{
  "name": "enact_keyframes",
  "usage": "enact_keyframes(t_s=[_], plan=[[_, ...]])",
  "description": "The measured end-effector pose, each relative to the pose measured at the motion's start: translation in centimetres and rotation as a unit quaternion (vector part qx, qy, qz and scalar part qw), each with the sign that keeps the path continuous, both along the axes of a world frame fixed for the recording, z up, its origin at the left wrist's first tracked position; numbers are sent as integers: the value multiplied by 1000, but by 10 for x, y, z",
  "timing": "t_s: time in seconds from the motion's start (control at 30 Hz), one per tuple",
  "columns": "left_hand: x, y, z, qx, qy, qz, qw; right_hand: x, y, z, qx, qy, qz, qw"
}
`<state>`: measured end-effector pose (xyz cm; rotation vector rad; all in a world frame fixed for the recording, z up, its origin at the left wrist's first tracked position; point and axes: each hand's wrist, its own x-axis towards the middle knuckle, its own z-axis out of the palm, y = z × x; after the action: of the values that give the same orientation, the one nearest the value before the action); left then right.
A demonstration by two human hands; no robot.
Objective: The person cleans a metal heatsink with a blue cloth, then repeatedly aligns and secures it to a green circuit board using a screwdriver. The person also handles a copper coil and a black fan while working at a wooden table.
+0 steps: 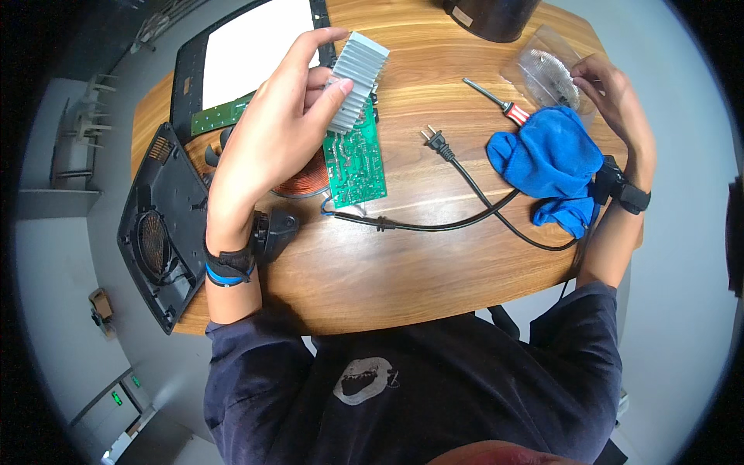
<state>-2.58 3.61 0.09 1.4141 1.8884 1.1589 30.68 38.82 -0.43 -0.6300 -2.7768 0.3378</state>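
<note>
My left hand [283, 116] is closed around a silver finned heat sink [361, 70], thumb on its near side. A green circuit board [355, 167] extends below the heat sink, tilted. Behind it, partly hidden, a copper coil [306, 180] shows. At the far right my right hand [616, 93] has its fingertips pinched together over the edge of a clear plastic bag or tray [549, 74] with a shiny ribbed surface. Whatever those fingertips hold is too small to make out. A blue cloth [546, 151] lies just below that hand.
A screwdriver [496, 101] rests against the cloth. A black power cord [434, 225] with its plug [439, 143] loops across the wooden table [372, 271]. At left lie a black plastic housing [163, 225] and a white-topped black panel [256, 54]. A dark cylindrical container [496, 17] stands at the back.
</note>
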Motion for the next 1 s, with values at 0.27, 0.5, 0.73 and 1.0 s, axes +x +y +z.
enact_keyframes(t_s=[0.27,0.5,0.73,1.0], plan=[[-8,1,-6,46,-1,-22,999,-8,-57,40,-57,42,-26,997],[-7,6,-8,28,-4,-47,999,-43,-110,38,-63,27,84,994],[-6,7,-6,36,17,-42,998,-106,-118,-22,-90,-30,195,976],[-3,1,4,18,16,-56,998,-119,-118,-43,-73,-34,192,978]])
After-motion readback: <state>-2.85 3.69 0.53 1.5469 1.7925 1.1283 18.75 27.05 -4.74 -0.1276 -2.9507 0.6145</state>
